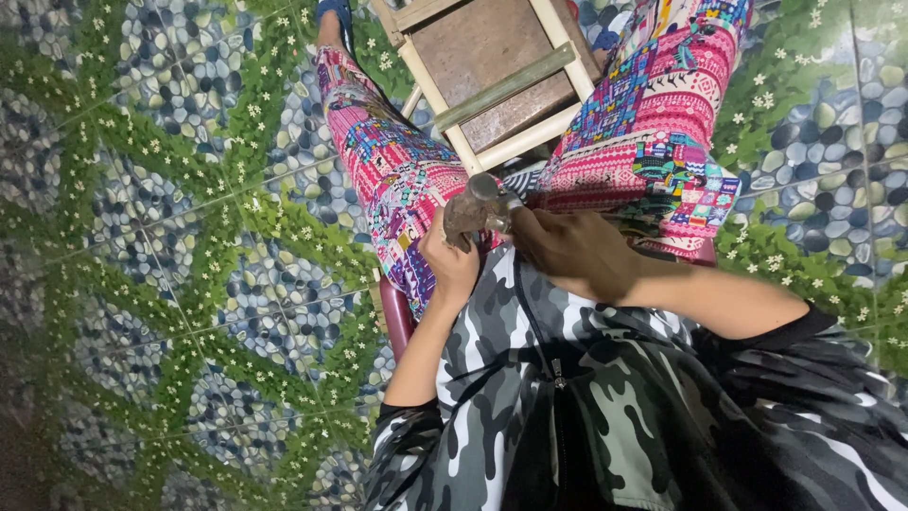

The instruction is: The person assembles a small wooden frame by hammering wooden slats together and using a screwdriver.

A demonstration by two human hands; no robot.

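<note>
Camouflage jacket; hands' grey-brown object indistinct

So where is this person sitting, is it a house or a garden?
Probably a house or its porch, not a real garden: the floor is tile printed with pebbles and flowers. A small wooden stool stands ahead, and both hands hold a dull grey lump.

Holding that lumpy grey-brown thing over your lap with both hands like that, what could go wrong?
The lump sits only at the fingertips of the left hand and right hand, so it might slip and drop onto the patterned trousers or the tiled floor. It looks dirty, so it could smear the camouflage jacket just below. If it falls forward, it may knock the wooden stool between the knees.
</note>
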